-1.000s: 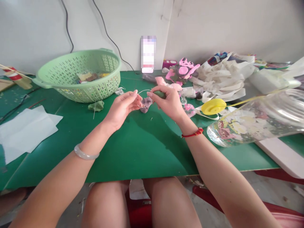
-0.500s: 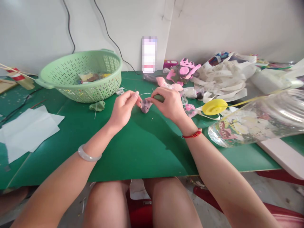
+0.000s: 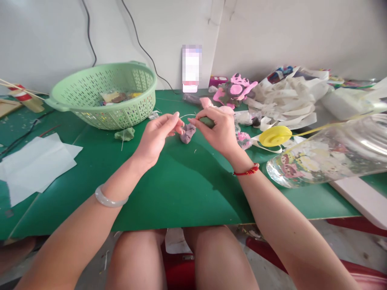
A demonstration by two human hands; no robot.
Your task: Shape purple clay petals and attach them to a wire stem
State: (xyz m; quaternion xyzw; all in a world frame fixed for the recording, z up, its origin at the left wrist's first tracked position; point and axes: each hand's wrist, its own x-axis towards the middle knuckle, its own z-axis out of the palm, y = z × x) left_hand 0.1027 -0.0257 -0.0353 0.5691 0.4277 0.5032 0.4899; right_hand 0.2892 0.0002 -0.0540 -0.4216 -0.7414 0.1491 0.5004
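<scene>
Over the middle of the green mat, my left hand pinches one end of a thin pale wire that arcs across to my right hand. My right hand is closed around a small dark green piece and pinches the wire's other end. A purple-grey lump of clay lies on the mat just below and between the fingertips, touching neither hand as far as I can tell.
A pale green perforated basket stands at the back left, with a small green lump beside it. White paper sheets lie left. A yellow disc, a clear patterned bottle, pink clay shapes and crumpled white strips crowd the right.
Both hands have kept their pinch on the wire and drifted slightly right and up. The purple lump now shows more plainly below the fingertips.
</scene>
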